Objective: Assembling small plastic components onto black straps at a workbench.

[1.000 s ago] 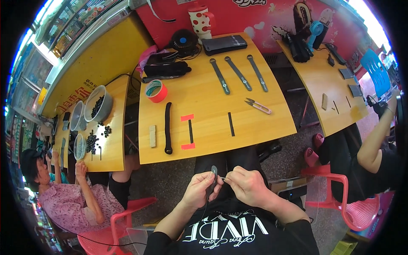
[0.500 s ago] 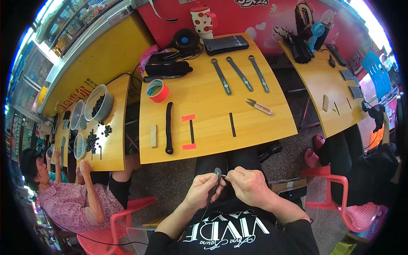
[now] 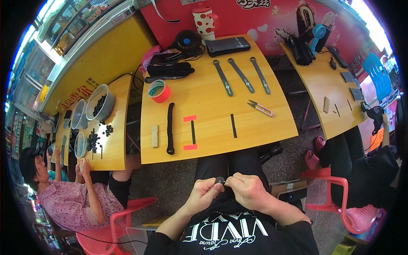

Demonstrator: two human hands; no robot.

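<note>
My left hand (image 3: 203,194) and my right hand (image 3: 248,191) meet over my lap, below the front edge of the wooden table (image 3: 259,123). Together they pinch a small dark piece (image 3: 220,180) between the fingertips. On the table lie a long black strap (image 3: 170,128), a short black strip (image 3: 193,131) between two red tape marks, another black strip (image 3: 233,126), a small tan block (image 3: 154,136) and a pair of thread snips (image 3: 260,108).
A red tape roll (image 3: 159,91), three grey straps (image 3: 241,75), a black case (image 3: 227,46), a small fan (image 3: 188,42) and a spotted mug (image 3: 205,20) sit farther back. A person (image 3: 63,199) sits at the left table with bowls of dark pieces. Another person (image 3: 365,170) sits at right.
My hands have dropped slightly lower toward my lap and stay joined on the small dark piece. The person at right has lowered an arm.
</note>
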